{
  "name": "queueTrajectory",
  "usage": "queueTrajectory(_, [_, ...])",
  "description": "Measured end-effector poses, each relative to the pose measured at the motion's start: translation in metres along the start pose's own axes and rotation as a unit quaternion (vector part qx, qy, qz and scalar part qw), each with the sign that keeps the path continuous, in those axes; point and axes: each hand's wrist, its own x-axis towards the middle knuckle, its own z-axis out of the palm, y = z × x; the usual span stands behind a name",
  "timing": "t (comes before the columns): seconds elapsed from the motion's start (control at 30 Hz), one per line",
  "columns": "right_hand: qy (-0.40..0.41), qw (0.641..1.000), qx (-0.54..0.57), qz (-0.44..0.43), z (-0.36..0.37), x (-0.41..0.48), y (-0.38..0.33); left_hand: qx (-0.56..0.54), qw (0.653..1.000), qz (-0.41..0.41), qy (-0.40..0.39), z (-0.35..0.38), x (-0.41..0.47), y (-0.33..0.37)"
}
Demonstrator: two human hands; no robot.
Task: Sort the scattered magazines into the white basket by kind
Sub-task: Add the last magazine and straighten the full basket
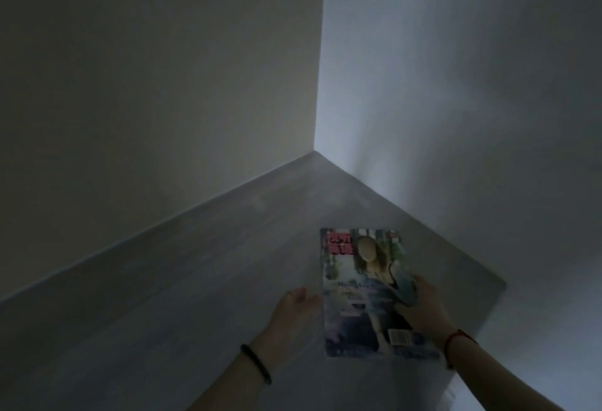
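One magazine (353,283) with a person pictured on its cover and red title letters lies face up on a grey table top (195,280). My right hand (423,306) grips its right edge, fingers lying over the cover. My left hand (293,309) rests on the table right beside the magazine's left edge, fingers loosely bent and holding nothing. The scene is very dim. No white basket is in view.
The table top fits into a corner between two plain walls (163,68). Its right edge (501,283) runs diagonally past the magazine, with a drop beyond it. A dark band circles my left wrist and a red cord my right.
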Motion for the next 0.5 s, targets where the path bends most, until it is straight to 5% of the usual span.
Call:
queueTrajectory(0.27, [-0.008,0.971,0.214,0.111,-0.005,0.013,0.000,-0.060,0.997,-0.037,0.018,0.020,0.017,0.014])
queueTrajectory(0.5, [-0.063,0.971,0.195,0.121,-0.006,0.013,-0.003,-0.032,0.997,-0.032,-0.055,0.018,0.013,0.012])
